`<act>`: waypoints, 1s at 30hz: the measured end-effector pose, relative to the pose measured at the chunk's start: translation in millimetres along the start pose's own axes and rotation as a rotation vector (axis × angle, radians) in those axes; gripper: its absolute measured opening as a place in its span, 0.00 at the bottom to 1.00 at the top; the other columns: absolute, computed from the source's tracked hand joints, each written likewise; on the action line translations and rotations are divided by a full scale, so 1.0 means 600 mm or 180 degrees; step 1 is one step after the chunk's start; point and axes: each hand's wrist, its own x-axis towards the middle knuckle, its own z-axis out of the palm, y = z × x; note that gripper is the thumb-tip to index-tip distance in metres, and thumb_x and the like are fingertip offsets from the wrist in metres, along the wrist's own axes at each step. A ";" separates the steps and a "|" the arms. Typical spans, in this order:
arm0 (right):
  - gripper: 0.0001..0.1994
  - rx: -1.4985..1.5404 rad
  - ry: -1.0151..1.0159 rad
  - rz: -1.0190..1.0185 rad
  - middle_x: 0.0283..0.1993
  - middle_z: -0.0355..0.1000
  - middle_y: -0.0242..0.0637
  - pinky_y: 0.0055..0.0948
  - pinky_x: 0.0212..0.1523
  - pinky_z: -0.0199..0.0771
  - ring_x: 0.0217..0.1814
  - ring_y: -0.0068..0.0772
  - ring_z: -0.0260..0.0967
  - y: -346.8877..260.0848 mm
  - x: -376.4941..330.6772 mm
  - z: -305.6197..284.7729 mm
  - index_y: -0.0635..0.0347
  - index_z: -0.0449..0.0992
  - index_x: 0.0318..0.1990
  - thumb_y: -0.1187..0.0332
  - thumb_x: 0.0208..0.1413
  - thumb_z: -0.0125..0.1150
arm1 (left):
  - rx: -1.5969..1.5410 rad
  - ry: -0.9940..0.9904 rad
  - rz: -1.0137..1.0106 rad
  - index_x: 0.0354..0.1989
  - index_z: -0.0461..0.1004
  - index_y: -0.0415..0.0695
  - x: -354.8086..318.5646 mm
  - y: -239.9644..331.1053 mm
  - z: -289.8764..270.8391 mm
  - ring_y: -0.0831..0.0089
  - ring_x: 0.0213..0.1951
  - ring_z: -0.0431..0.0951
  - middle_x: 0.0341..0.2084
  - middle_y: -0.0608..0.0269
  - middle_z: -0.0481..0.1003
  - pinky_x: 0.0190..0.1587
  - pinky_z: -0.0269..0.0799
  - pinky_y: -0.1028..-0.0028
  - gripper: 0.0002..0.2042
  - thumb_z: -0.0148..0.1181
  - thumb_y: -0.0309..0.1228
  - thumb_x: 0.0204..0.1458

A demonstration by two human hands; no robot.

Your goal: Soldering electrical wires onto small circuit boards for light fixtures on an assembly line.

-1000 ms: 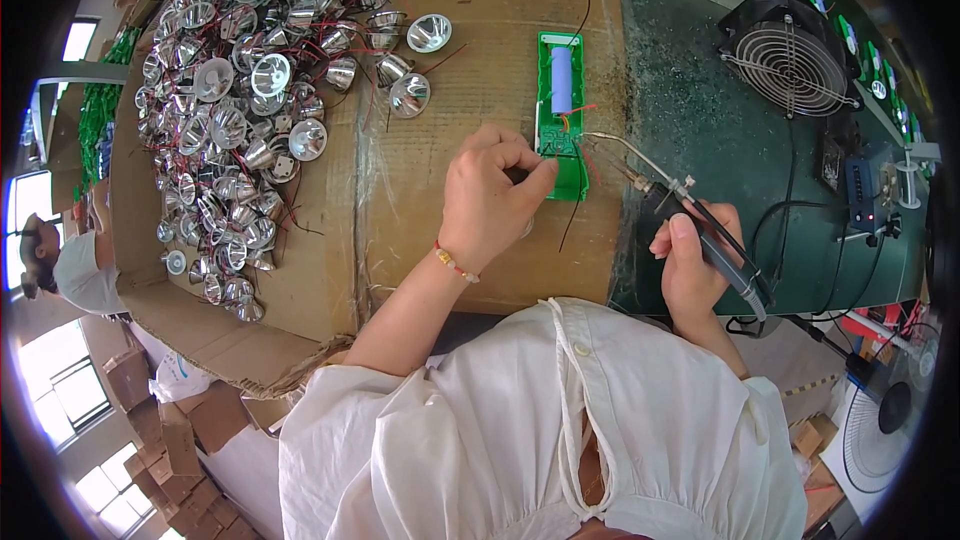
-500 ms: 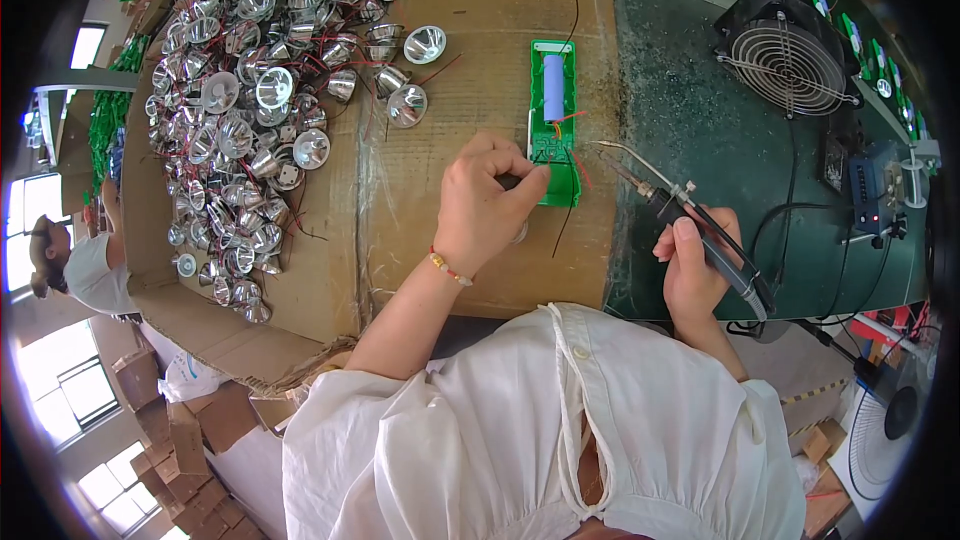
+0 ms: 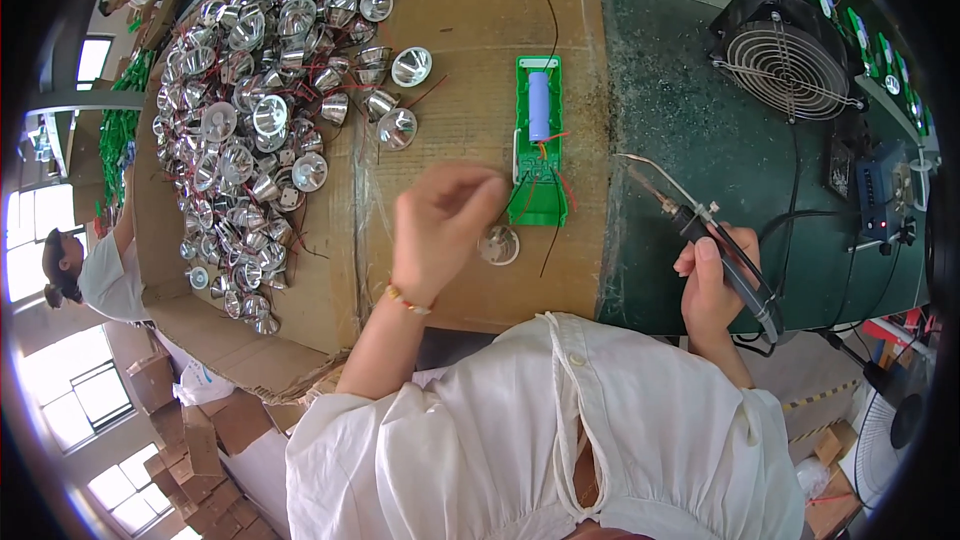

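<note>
head: my left hand (image 3: 440,230) hovers over cardboard sheet (image 3: 480,60), blurred, fingers curled narrow, can't tell if pinching | silver reflector (image 3: 498,245) lies just right of it, below green board (image 3: 538,145) | right hand (image 3: 712,285) fist-grips soldering iron (image 3: 690,220), tip off board | vs 0.5 s ago: left hand lifted off board, 1 reflector now exposed

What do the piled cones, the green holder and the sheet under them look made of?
Cones: shiny metal or metallised plastic, going by their mirror glare. Green holder: moulded plastic, with a flat, even colour. Sheet: brown corrugated cardboard, matte, with creased edges.
</note>
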 end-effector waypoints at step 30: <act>0.08 0.0039 0.0306 0.0555 0.24 0.68 0.35 0.18 0.22 0.66 0.21 0.18 0.65 0.010 0.033 -0.014 0.64 0.65 0.30 0.75 0.47 0.59 | 0.2662 -0.0850 0.1438 0.48 0.64 0.51 0.476 0.100 0.088 0.58 0.35 0.73 0.40 0.51 0.68 0.40 0.68 0.66 0.21 0.56 0.31 0.41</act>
